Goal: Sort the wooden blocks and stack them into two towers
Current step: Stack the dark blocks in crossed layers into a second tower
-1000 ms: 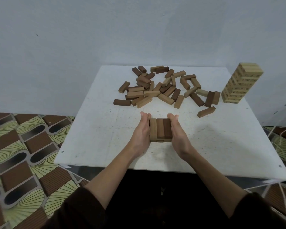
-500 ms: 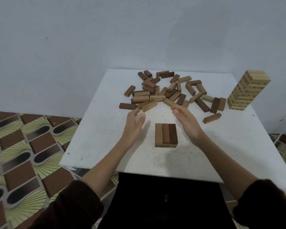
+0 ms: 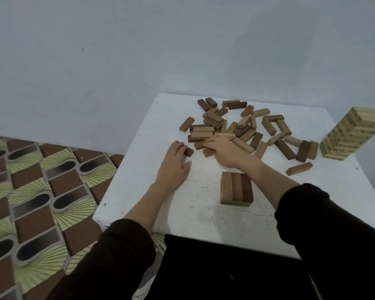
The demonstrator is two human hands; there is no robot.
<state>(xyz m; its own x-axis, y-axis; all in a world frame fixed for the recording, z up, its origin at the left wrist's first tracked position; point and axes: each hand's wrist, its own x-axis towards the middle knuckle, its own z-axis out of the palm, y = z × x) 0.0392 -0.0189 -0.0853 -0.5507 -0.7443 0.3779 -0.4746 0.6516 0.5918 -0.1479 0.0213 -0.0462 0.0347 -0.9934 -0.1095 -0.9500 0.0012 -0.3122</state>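
A low stack [image 3: 236,188] of brown blocks, three across on top, stands near the front of the white table [image 3: 195,215]. Behind it lies a loose pile [image 3: 243,126] of dark and tan wooden blocks. My left hand [image 3: 173,165] is at the pile's left edge, its fingers curled over a dark block [image 3: 188,151] that lies on the table. My right hand [image 3: 222,148] reaches into the pile's near side, and its fingers close on a tan block [image 3: 207,152]. A tall tower of pale blocks [image 3: 351,133] stands at the table's right edge.
Stray blocks lie right of the pile, one tan block [image 3: 299,168] alone toward the front. A grey wall rises just behind the table. Patterned floor tiles [image 3: 41,191] spread out to the left, below the table's edge.
Both hands left the sides of the low stack and moved forward to the pile. The left took hold of a dark block, the right a tan one. The view shifted left.
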